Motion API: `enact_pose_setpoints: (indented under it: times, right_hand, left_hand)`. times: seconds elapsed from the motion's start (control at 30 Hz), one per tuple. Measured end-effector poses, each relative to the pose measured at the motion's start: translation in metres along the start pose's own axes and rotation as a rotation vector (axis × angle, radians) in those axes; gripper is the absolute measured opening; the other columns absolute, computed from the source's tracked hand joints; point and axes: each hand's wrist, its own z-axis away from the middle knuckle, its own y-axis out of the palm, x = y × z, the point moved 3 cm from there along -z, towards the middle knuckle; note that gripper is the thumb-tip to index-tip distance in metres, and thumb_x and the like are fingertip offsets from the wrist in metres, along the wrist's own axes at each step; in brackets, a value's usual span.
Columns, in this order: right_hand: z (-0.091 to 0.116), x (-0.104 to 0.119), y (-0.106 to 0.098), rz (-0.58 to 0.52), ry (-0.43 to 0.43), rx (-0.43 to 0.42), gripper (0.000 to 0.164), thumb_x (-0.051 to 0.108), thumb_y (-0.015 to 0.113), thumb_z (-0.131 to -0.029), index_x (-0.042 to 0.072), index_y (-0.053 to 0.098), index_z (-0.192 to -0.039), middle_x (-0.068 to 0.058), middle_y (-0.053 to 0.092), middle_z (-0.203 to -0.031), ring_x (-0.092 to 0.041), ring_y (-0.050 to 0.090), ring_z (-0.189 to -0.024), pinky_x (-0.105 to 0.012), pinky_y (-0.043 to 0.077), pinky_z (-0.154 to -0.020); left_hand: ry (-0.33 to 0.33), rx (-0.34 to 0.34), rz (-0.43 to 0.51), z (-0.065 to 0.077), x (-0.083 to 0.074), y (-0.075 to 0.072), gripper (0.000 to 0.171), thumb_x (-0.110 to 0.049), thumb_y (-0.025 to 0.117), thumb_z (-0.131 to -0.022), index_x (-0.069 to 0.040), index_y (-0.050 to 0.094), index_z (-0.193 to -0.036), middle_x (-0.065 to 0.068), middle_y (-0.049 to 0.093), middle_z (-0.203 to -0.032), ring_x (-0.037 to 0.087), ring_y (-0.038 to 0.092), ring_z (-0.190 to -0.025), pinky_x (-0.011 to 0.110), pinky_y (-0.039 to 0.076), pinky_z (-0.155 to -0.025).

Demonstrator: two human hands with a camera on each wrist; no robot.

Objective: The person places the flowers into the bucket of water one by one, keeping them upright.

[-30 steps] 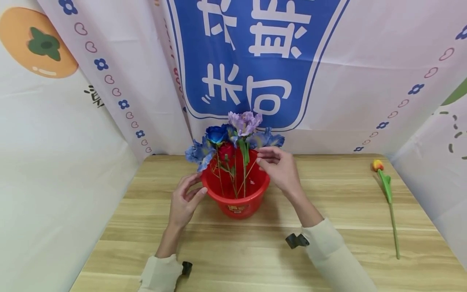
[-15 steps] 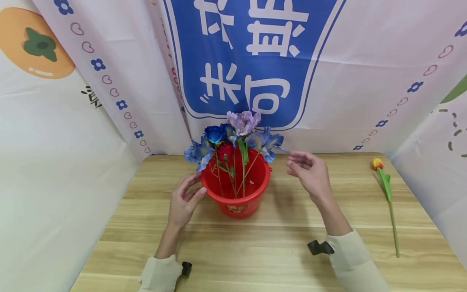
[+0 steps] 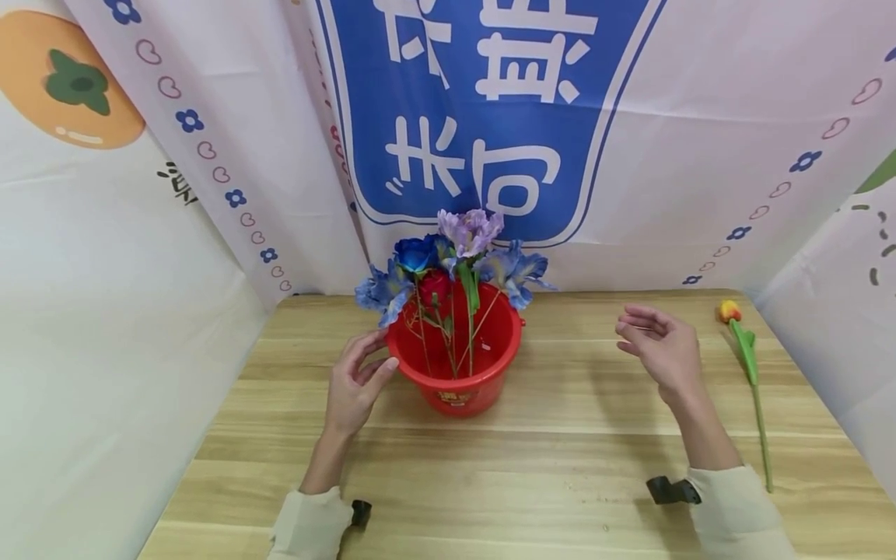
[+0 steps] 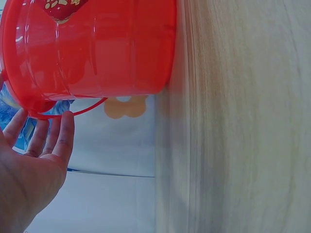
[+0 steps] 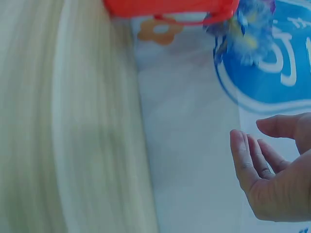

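A red bucket (image 3: 462, 393) stands upright on the table, holding artificial flowers: blue irises (image 3: 514, 271), a blue rose (image 3: 416, 253), a red rose (image 3: 435, 288) and a lilac bloom (image 3: 470, 232). My left hand (image 3: 355, 385) touches the bucket's left rim with fairly straight fingers. In the left wrist view its fingertips rest by the bucket's thin handle (image 4: 90, 108). Nothing is in my right hand (image 3: 661, 348), which hovers over the table's right part, fingers loosely bent. To its right lies a single yellow-orange tulip (image 3: 729, 311) with a long green stem.
The wooden table (image 3: 532, 482) meets a white printed cloth (image 3: 665, 194) with a blue sign behind the bucket. More cloth hangs at both sides. Dark wrist cameras (image 3: 673, 491) sit at the cuffs.
My right hand has left the bucket's right rim and moved rightward toward the tulip. The left hand stays at the bucket's rim, and the flowers stand in it as before.
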Motion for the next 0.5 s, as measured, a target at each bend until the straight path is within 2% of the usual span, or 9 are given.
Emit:
enact_pose_setpoints:
  times: [0.1, 0.2, 0.5]
  right_hand:
    - [0.000, -0.005, -0.021, -0.059, 0.020, -0.014, 0.023, 0.000, 0.074, -0.098, 0.016, 0.069, -0.114, 0.014, 0.077, -0.096, 0.001, 0.075, -0.088, -0.020, 0.065, -0.077]
    - [0.001, -0.011, -0.046, -0.093, 0.049, -0.019, 0.024, -0.001, 0.073, -0.099, 0.019, 0.069, -0.112, 0.014, 0.078, -0.096, 0.002, 0.075, -0.087, -0.019, 0.065, -0.075]
    - [0.007, -0.033, -0.116, -0.112, 0.143, -0.047, 0.029, -0.001, 0.074, -0.098, 0.027, 0.074, -0.101, 0.014, 0.079, -0.090, 0.002, 0.076, -0.082, -0.020, 0.065, -0.069]
  left_hand:
    - [0.002, -0.001, 0.004, -0.001, 0.000, 0.001, 0.047, 0.012, 0.072, -0.093, 0.008, 0.063, -0.140, 0.025, 0.060, -0.143, 0.011, 0.066, -0.125, 0.023, 0.063, -0.098]
    - [0.002, 0.001, 0.005, -0.001, 0.001, 0.001, 0.048, 0.012, 0.072, -0.093, 0.008, 0.063, -0.140, 0.026, 0.059, -0.143, 0.011, 0.066, -0.125, 0.025, 0.063, -0.098]
    - [-0.003, 0.005, -0.008, -0.001, 0.000, 0.003, 0.048, 0.011, 0.073, -0.093, 0.007, 0.064, -0.140, 0.025, 0.060, -0.143, 0.011, 0.066, -0.125, 0.026, 0.064, -0.098]
